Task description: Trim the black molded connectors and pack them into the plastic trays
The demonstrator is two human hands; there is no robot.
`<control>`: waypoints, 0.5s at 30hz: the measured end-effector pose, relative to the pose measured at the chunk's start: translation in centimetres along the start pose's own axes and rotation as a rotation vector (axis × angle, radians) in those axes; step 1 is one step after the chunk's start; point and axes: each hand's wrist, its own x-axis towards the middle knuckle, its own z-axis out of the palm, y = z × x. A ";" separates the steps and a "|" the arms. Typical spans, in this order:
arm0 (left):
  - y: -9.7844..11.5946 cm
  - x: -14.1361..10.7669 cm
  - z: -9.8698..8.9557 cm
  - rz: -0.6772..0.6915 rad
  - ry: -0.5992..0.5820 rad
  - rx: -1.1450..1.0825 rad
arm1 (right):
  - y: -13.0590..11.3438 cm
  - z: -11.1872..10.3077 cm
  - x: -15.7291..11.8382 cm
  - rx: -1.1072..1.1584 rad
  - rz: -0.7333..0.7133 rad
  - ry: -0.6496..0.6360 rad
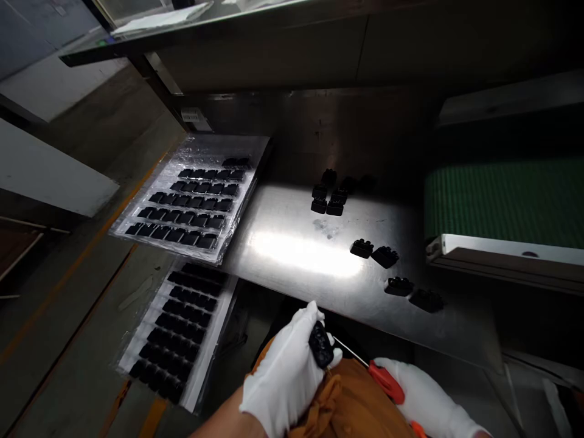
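My left hand [281, 382], in a white glove, is shut on a small black plastic connector housing [322, 345] near the steel table's front edge. My right hand [424, 395], also gloved, grips a red-handled screwdriver-like tool [386, 381]. Its thin steel shaft [350, 351] reaches left, and its tip sits at or very near the housing. Several similar black housings [362, 248] lie in small groups on the stainless steel table [292, 255]. An orange sleeve or apron [351, 404] bunches below my hands.
Two clear vacuum-formed trays [191, 201] holding rows of black parts lie left of the table, one lower down on the floor side. A green conveyor belt [504, 204] with a white edge runs at the right. A dark metal shelf [274, 48] overhangs the back.
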 end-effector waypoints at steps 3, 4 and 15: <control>0.5 -0.7 0.7 0.005 0.027 0.008 | -0.2 -0.1 0.2 0.040 0.007 -0.009; 0.7 -0.9 1.0 0.003 0.025 0.009 | -0.2 -0.1 0.2 0.049 0.009 -0.008; 2.6 -0.8 2.4 -0.070 -0.012 -0.153 | -0.5 -0.5 0.8 0.033 0.007 -0.009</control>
